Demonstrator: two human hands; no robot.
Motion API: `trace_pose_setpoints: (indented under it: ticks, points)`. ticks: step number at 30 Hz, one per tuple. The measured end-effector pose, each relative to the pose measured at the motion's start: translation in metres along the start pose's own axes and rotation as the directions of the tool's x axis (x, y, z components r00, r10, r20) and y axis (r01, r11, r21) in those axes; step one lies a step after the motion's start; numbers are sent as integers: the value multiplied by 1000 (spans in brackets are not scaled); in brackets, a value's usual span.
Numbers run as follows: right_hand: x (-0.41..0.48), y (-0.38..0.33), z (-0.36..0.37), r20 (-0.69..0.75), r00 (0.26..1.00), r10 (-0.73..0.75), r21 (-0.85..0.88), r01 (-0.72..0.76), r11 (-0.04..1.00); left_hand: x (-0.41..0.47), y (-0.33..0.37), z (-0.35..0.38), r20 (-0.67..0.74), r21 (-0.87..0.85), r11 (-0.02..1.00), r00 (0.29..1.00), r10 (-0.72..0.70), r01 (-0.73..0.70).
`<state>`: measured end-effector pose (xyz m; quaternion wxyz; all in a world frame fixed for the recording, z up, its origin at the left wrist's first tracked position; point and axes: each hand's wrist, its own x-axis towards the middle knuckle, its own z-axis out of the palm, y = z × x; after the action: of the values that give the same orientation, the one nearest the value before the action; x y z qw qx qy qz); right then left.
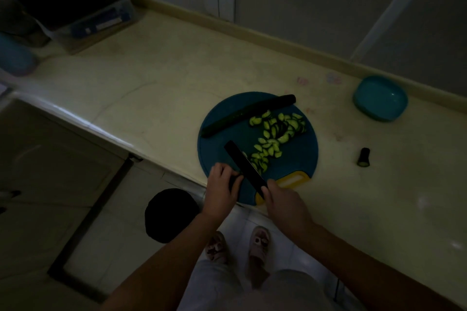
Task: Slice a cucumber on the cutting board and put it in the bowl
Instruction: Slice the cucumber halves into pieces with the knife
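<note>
I am working in poor light, so I am reading this with care. My right hand (283, 199) is gripping the knife (243, 165) by its handle at the near edge of the board (300, 161), with the dark blade running up and left across it. My left hand (221, 184) is curling its fingers round a short dark piece (235, 180) of cucumber, just left of the blade at the near left of the board. I am judging that I am cutting the last of this piece.

Slices (273, 134) are lying in a loose band from the blade out to the far right of the board. An uncut cucumber (249, 115) length is lying along its far left edge. The bowl (379, 115) is sitting well apart on the counter (151, 78), far right, with nothing showing in it. A stub (364, 156) is lying on the counter right of the board.

For a good cut, I am planning on tucking the left fingertips back, since the piece is short and the blade is close beside them. I am aiming to bring the blade straight down, and to drop the end rather than chase one more thin slice. I cannot tell whether the blade is touching the piece.
</note>
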<state>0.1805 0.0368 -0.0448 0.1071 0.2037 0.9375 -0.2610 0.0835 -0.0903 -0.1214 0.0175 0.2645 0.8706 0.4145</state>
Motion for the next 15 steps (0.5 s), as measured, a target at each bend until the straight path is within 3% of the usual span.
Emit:
trace_pose_setpoints:
  ticks: [15]
  points:
    - [1, 3, 5, 16, 1000, 4, 11, -4, 1000, -1, -1, 0, -5, 6, 1000, 1000, 18, -18]
